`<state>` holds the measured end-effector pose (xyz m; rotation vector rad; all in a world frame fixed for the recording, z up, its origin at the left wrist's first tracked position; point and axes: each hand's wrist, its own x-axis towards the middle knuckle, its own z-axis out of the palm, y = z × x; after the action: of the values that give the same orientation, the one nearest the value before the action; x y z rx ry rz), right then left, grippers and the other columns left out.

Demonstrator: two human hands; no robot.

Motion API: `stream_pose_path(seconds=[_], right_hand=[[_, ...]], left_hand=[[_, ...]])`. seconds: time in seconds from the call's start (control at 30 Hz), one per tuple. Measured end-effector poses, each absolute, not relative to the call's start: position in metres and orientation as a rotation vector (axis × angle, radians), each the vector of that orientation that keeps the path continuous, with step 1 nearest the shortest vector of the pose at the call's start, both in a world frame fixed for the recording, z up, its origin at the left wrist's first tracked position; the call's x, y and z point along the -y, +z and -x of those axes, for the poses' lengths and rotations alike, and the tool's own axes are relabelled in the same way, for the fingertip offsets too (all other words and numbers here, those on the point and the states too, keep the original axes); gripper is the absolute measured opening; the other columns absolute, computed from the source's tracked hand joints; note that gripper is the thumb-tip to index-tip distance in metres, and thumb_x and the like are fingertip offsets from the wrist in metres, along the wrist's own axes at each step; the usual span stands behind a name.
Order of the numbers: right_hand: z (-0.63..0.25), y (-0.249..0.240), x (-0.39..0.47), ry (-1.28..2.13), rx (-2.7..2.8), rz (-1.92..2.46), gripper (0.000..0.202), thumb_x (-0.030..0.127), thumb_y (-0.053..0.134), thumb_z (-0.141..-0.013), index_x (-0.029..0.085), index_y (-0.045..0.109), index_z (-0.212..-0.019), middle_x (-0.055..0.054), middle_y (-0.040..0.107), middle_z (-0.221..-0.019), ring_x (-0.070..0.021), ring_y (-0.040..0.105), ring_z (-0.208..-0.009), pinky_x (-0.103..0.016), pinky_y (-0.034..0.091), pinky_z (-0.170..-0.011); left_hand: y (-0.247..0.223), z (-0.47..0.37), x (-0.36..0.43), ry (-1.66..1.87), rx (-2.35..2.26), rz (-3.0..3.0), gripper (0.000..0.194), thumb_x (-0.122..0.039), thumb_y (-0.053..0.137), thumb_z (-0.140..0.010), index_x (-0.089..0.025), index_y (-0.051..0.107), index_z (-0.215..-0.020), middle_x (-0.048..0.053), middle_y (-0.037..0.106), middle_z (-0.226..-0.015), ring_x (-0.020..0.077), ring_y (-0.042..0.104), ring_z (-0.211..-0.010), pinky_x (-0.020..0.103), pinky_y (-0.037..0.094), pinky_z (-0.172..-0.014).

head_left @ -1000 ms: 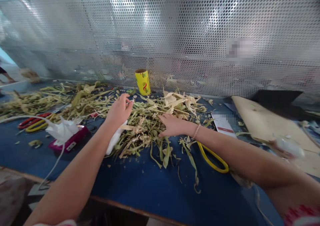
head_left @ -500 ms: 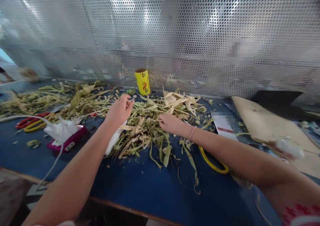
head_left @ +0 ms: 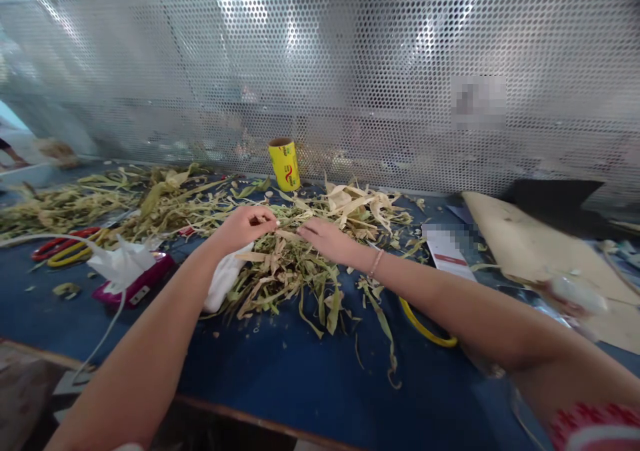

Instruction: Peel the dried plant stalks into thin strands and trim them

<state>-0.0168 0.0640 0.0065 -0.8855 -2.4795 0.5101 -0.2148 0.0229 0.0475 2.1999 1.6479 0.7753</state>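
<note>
My left hand [head_left: 250, 228] is above the left part of a heap of dried leaves and stalks [head_left: 285, 278]. Its thumb and fingertips are pinched around a small white piece [head_left: 277, 224], too small to name. Close by on the right, my right hand [head_left: 327, 239] lies palm down on the heap, its fingers stretched toward the left hand and touching the dried leaves. What lies under those fingers is hidden. A white cloth-like bundle [head_left: 223, 281] sits partly beneath my left wrist, against the heap.
A yellow cylinder [head_left: 285, 164] stands behind the heap, before a perforated metal panel [head_left: 350, 91]. More dried leaves [head_left: 160, 194], red-handled [head_left: 65, 242] and yellow-handled scissors, and a purple tissue pack [head_left: 155, 274] lie left. Right are a yellow handle [head_left: 425, 328], a phone-like card [head_left: 447, 254] and cardboard [head_left: 525, 238].
My left hand has lowered and moved right. My right hand has slid left along the heap, so the hands are closer together, and its fingers have stretched out.
</note>
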Motion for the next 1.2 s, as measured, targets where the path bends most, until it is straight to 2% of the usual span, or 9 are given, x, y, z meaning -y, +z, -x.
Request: stream_pose_path(seconds=[0.1, 0.2, 0.37, 0.53, 0.7, 0.83, 1.0, 1.13, 1.2], right_hand=[[0.002, -0.002, -0.096, 0.204, 2.474, 1.024, 0.018, 0.016, 0.04, -0.084, 0.011, 0.057, -0.09, -0.011, 0.057, -0.096, -0.0173, 0.049, -0.096, -0.031, 0.036, -0.09], [-0.005, -0.013, -0.118, 0.059, 2.588, 1.177, 0.027, 0.026, 0.056, -0.076, 0.01, 0.058, -0.098, -0.015, 0.056, -0.104, -0.0242, 0.047, -0.104, -0.038, 0.035, -0.092], [-0.004, -0.014, -0.125, 0.081, 2.582, 1.197, 0.018, 0.019, 0.045, -0.081, 0.011, 0.061, -0.083, -0.012, 0.06, -0.093, -0.0193, 0.053, -0.091, -0.032, 0.039, -0.084], [-0.009, 0.008, -0.128, 0.302, 2.348, 1.252, 0.018, 0.02, 0.043, -0.081, 0.013, 0.059, -0.079, -0.007, 0.063, -0.082, -0.014, 0.056, -0.077, -0.025, 0.042, -0.073], [-0.031, 0.023, -0.138, 0.213, 2.23, 1.44, 0.022, 0.018, 0.043, -0.079, 0.011, 0.053, -0.098, -0.011, 0.062, -0.087, -0.0192, 0.057, -0.08, -0.029, 0.042, -0.073], [-0.046, 0.026, -0.136, -0.158, 2.333, 1.553, 0.03, 0.01, 0.041, -0.077, 0.008, 0.048, -0.106, -0.02, 0.055, -0.102, -0.0278, 0.053, -0.093, -0.038, 0.042, -0.078], [-0.041, 0.025, -0.116, -0.393, 2.426, 1.328, 0.034, 0.01, 0.035, -0.08, 0.013, 0.05, -0.11, -0.017, 0.048, -0.113, -0.0292, 0.042, -0.107, -0.043, 0.037, -0.089], [-0.031, 0.021, -0.103, -0.251, 2.712, 1.046, 0.033, 0.011, 0.038, -0.079, 0.012, 0.053, -0.109, -0.015, 0.05, -0.113, -0.0267, 0.043, -0.107, -0.041, 0.035, -0.093], [-0.028, 0.016, -0.099, -0.101, 2.861, 0.954, 0.033, 0.021, 0.044, -0.081, 0.01, 0.052, -0.111, -0.015, 0.051, -0.112, -0.0267, 0.044, -0.107, -0.039, 0.036, -0.093]], left_hand=[[0.044, 0.221, -0.027, 0.836, -1.758, -2.193, 0.019, -0.035, 0.043, -0.074, -0.017, 0.051, -0.07, 0.0, 0.052, -0.061, 0.0108, 0.045, -0.051, 0.023, 0.035, -0.05], [0.038, 0.225, -0.031, 0.738, -1.86, -2.222, 0.01, -0.026, 0.041, -0.071, -0.019, 0.048, -0.072, -0.001, 0.051, -0.06, 0.0123, 0.047, -0.053, 0.024, 0.036, -0.051], [0.03, 0.226, -0.036, 0.445, -1.91, -2.309, 0.011, -0.022, 0.04, -0.068, -0.02, 0.05, -0.071, 0.0, 0.052, -0.058, 0.0147, 0.05, -0.053, 0.026, 0.036, -0.052], [0.026, 0.227, -0.039, 0.408, -1.925, -2.428, 0.016, -0.02, 0.043, -0.064, -0.019, 0.055, -0.074, 0.006, 0.061, -0.078, 0.0192, 0.057, -0.069, 0.029, 0.043, -0.062], [0.024, 0.228, -0.041, 0.373, -1.912, -2.502, 0.021, -0.019, 0.042, -0.064, -0.018, 0.057, -0.078, 0.008, 0.061, -0.083, 0.0208, 0.058, -0.076, 0.031, 0.045, -0.068], [0.022, 0.23, -0.042, 0.362, -1.913, -2.501, 0.022, -0.019, 0.042, -0.066, -0.018, 0.059, -0.079, 0.009, 0.061, -0.085, 0.0207, 0.058, -0.076, 0.031, 0.045, -0.069], [0.022, 0.23, -0.042, 0.393, -1.915, -2.512, 0.022, -0.019, 0.041, -0.067, -0.017, 0.059, -0.078, 0.009, 0.061, -0.083, 0.0204, 0.058, -0.076, 0.031, 0.045, -0.07], [0.022, 0.229, -0.043, 0.385, -1.912, -2.527, 0.022, -0.019, 0.041, -0.067, -0.017, 0.06, -0.078, 0.009, 0.061, -0.082, 0.0207, 0.057, -0.076, 0.032, 0.046, -0.071], [0.022, 0.229, -0.043, 0.387, -1.91, -2.532, 0.023, -0.018, 0.04, -0.067, -0.017, 0.06, -0.077, 0.01, 0.061, -0.082, 0.021, 0.057, -0.077, 0.033, 0.045, -0.072]])
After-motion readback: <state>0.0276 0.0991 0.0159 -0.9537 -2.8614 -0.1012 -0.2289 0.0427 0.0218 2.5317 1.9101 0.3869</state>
